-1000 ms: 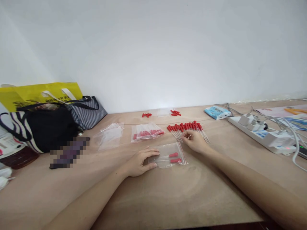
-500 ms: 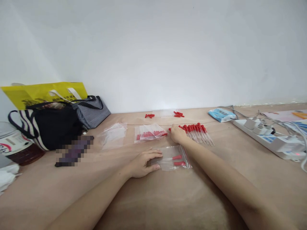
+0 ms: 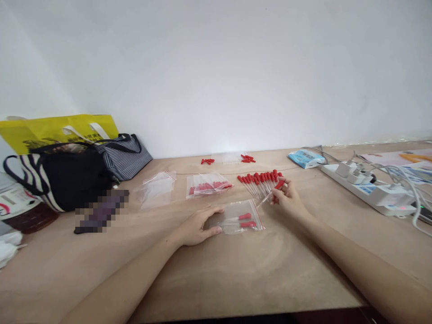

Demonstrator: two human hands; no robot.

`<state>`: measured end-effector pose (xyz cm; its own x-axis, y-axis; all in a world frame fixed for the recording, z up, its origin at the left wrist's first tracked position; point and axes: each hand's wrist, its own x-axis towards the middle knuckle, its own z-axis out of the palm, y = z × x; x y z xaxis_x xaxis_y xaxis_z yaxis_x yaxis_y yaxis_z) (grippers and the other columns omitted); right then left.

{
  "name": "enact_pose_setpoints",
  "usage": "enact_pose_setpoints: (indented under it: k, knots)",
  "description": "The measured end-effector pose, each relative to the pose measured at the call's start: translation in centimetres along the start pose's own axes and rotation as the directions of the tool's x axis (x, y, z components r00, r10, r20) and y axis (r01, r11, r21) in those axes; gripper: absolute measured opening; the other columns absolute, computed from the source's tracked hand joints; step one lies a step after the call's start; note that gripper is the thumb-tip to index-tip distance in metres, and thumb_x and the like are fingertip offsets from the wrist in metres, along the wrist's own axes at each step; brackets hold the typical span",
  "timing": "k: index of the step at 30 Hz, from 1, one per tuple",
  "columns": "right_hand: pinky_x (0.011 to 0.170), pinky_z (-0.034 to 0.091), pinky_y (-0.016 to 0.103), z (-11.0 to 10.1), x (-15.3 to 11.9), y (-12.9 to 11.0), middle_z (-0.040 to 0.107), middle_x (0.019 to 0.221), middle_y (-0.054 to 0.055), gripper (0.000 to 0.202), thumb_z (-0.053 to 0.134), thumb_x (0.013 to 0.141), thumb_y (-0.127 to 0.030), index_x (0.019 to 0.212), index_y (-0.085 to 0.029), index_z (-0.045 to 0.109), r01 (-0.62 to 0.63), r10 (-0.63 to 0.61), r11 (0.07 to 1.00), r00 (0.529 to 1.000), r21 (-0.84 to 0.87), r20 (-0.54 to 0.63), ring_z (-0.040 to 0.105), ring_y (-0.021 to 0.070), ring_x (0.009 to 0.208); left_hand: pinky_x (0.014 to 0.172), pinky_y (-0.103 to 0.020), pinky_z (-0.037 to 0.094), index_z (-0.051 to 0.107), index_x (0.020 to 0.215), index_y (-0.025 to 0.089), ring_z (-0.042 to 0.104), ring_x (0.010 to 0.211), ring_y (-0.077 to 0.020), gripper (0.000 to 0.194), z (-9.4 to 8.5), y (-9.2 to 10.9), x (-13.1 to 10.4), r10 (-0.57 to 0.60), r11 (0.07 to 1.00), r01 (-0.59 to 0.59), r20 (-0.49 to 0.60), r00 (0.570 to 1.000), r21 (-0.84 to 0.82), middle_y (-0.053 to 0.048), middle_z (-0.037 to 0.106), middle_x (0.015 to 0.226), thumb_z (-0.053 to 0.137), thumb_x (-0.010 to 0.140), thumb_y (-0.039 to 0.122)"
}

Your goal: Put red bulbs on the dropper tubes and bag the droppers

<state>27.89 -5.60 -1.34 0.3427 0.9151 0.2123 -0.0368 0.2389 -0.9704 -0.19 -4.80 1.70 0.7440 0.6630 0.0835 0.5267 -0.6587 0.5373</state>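
Note:
On the table a clear zip bag (image 3: 231, 225) lies flat, with two red-bulbed droppers (image 3: 247, 224) inside and its zip edge to the right. My left hand (image 3: 199, 226) rests at the bag's left end, thumb and fingers spread apart and touching it. In my right hand (image 3: 286, 198) a single dropper (image 3: 278, 185) is pinched by its red bulb, its clear tip pointing down-left near the bag's zip edge. Just behind that hand lies a row of several more droppers (image 3: 258, 178), bulbs toward the wall.
A filled zip bag (image 3: 209, 185) with red bulbs and several flat clear bags (image 3: 158, 189) lie left of the row. Loose red bulbs (image 3: 248, 159) sit by the wall. A power strip (image 3: 371, 193) with cables is at right; handbags (image 3: 77, 180) stand at left.
My right hand has moved right and toward me from the dropper row, now with one dropper in its fingers. The left hand stays at the bag; the view has shifted slightly.

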Motion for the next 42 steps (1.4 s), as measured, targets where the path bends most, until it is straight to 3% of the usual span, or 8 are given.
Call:
enact_pose_setpoints:
  k: [8,15,21,29,31,34,36,42]
  knots:
    - [0.06,0.052,0.029,2.0,-1.6,0.4,0.052,0.065,-0.005,0.033,0.06,0.066,-0.033,0.089,-0.024,0.039,-0.262,0.235,0.945,0.96,0.194,0.154,0.058,0.0105,0.056,0.095,-0.037,0.035,0.043,0.12,0.023,0.044,0.114,-0.022,0.042,0.1,0.2,0.0,-0.01,1.0,0.01,-0.018,1.0,-0.014,-0.004,0.048,0.125,0.051,0.08,0.035]
    - [0.063,0.054,0.031,1.8,-1.2,0.6,0.055,0.065,-0.001,0.014,0.057,0.069,-0.024,0.076,-0.021,0.046,-0.304,0.294,0.917,0.953,0.257,0.076,0.06,0.0124,0.059,0.095,-0.038,0.036,0.041,0.122,0.024,0.044,0.114,-0.0223,0.045,0.1,0.2,0.0,-0.008,1.0,0.008,-0.01,1.0,-0.03,-0.004,0.048,0.125,0.052,0.079,0.035]
    - [0.043,0.047,0.022,2.6,-2.5,-0.5,0.057,0.058,-0.003,0.021,0.064,0.064,-0.025,0.075,-0.019,0.048,-0.4,0.362,0.908,0.899,0.128,0.246,0.055,0.0096,0.046,0.097,-0.039,0.034,0.041,0.123,0.023,0.042,0.116,-0.0222,0.046,0.2,0.1,0.0,-0.005,1.0,0.004,-0.013,1.0,-0.017,-0.004,0.046,0.127,0.052,0.079,0.035]
    - [0.034,0.032,0.019,3.0,-2.7,-0.4,0.051,0.044,-0.004,0.024,0.061,0.065,-0.04,0.067,-0.016,0.062,-0.222,0.289,0.957,0.798,-0.188,0.529,0.041,0.0058,0.034,0.099,-0.039,0.032,0.041,0.124,0.022,0.039,0.119,-0.0227,0.047,0.3,-0.1,0.1,-0.01,0.999,0.01,0.0,1.0,0.036,-0.005,0.046,0.128,0.051,0.08,0.036]
    - [0.037,0.034,0.02,2.5,-2.0,-0.4,0.053,0.046,-0.003,0.024,0.055,0.069,-0.038,0.068,-0.016,0.063,-0.116,0.264,0.947,0.809,-0.299,0.525,0.043,0.0075,0.037,0.1,-0.039,0.03,0.044,0.122,0.021,0.04,0.118,-0.0217,0.045,0.3,-0.2,0.1,0.019,0.999,-0.019,0.003,1.0,0.031,-0.005,0.047,0.127,0.051,0.08,0.035]
    - [0.046,0.038,0.022,1.7,-0.3,-0.7,0.06,0.056,0.0,0.016,0.052,0.07,-0.029,0.066,-0.017,0.063,0.165,0.086,0.822,0.91,-0.545,0.406,0.051,0.011,0.048,0.101,-0.039,0.03,0.05,0.117,0.02,0.042,0.117,-0.0203,0.039,0.3,-0.4,0.3,0.065,0.998,-0.065,0.01,0.998,0.008,-0.006,0.048,0.126,0.051,0.08,0.033]
    - [0.056,0.04,0.023,1.7,1.2,-1.0,0.065,0.068,0.002,0.013,0.051,0.069,-0.023,0.068,-0.018,0.063,0.303,-0.051,0.668,0.93,-0.68,0.364,0.056,0.0132,0.06,0.101,-0.039,0.03,0.051,0.117,0.02,0.042,0.117,-0.0201,0.038,0.4,-0.5,0.3,0.068,0.998,-0.068,0.013,0.998,0.0,-0.007,0.047,0.127,0.051,0.081,0.032]
    - [0.07,0.04,0.023,5.7,5.0,-1.2,0.064,0.097,0.006,0.024,0.043,0.077,-0.021,0.094,-0.02,0.06,0.261,0.085,0.314,0.95,-0.913,0.301,0.058,0.0168,0.089,0.101,-0.038,0.03,0.049,0.119,0.022,0.04,0.119,-0.02,0.04,0.5,-0.9,0.3,0.061,0.998,-0.062,0.023,0.998,0.005,-0.006,0.045,0.129,0.05,0.081,0.034]
